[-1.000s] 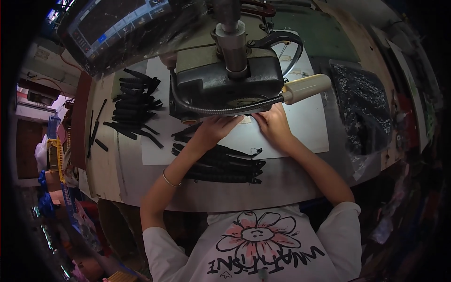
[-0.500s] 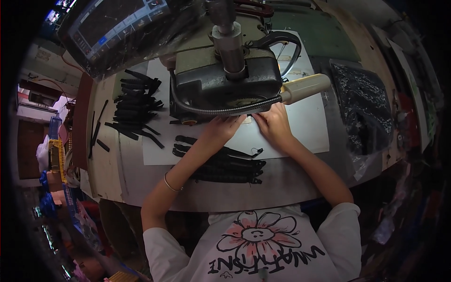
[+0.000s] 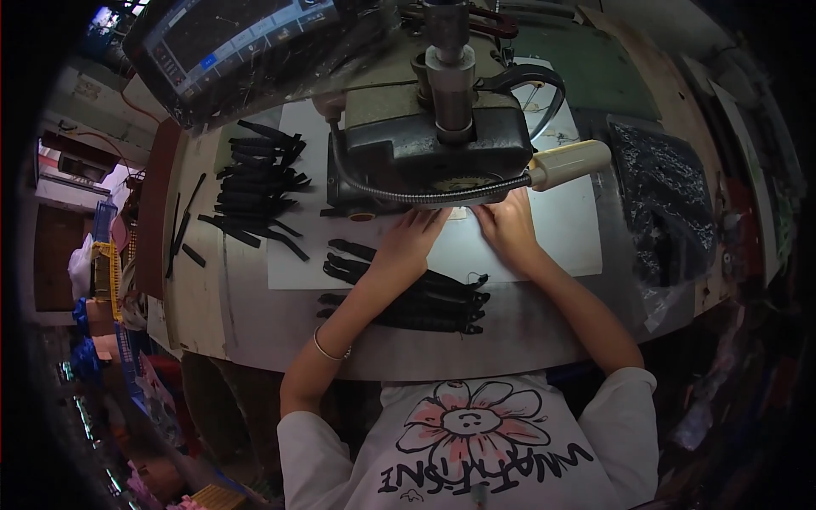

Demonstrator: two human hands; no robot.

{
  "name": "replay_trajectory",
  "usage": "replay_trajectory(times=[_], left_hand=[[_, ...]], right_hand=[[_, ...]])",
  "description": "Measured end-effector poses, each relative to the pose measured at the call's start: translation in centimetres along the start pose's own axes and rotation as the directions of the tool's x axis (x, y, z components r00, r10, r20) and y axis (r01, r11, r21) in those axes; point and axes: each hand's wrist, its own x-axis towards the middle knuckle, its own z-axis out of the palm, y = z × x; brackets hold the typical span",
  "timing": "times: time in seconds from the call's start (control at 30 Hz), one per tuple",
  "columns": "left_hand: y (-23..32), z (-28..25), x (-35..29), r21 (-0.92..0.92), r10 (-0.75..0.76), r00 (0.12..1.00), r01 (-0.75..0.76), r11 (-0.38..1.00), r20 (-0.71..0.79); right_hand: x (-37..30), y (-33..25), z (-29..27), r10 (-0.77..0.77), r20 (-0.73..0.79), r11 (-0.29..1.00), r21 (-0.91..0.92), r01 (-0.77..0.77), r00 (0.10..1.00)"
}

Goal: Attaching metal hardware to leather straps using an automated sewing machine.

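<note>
Both my hands are at the front of a dark sewing machine head [image 3: 442, 144], their fingertips mostly hidden beneath it. My left hand [image 3: 412, 238] has its fingers close together, bent toward the stitching area. Opposite it, my right hand [image 3: 510, 228] is curled, the thumb toward the left hand. Whatever the fingers hold is hidden by the machine. A small pale patch [image 3: 460, 213] shows between the hands on the lit white sheet [image 3: 565, 242]. Under my left forearm lies a bunch of black fabric strips [image 3: 425, 308], some with loose thread at their right ends.
At left lies a pile of similar black strips [image 3: 259, 183], with several single strips [image 3: 192, 254] beside it. A plastic-wrapped screen [image 3: 229, 51] stands behind the pile. A pale-handled lamp [image 3: 571, 164] juts right from the machine. Further right is a black plastic bag [image 3: 663, 200].
The whole view has shifted, so the machine and table appear further right. My hands stay in front of the machine, with only slight finger movement.
</note>
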Motion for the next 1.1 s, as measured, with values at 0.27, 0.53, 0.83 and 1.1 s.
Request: replay_trajectory(times=[0.27, 0.53, 0.83, 1.1], left_hand=[[0.3, 0.7, -0.1, 0.017, -0.004, 1.0, 0.004, 1.0, -0.026], [0.5, 1.1, -0.1, 0.049, 0.052, 0.994, -0.048, 0.998, -0.094], [0.5, -0.1, -0.9, 0.004, -0.042, 0.998, 0.043, 0.999, -0.039], [5.5, -0.6, -2.0, -0.887, -0.136, 0.896, 0.378, -0.265, 0.422]], right_hand=[[-0.5, -0.3, -0.1, 0.039, 0.016, 0.999, 0.029, -0.04, 0.999], [-0.2, -0.5, -0.1, 0.084, -0.024, 0.996, 0.019, -0.084, 0.996], [0.1, 0.9, -1.5, 0.121, 0.25, 0.958, 0.223, -0.179, 0.961], [0.3, 0.7, -1.6, -0.066, 0.11, 0.991, 0.119, 0.053, 0.992]])
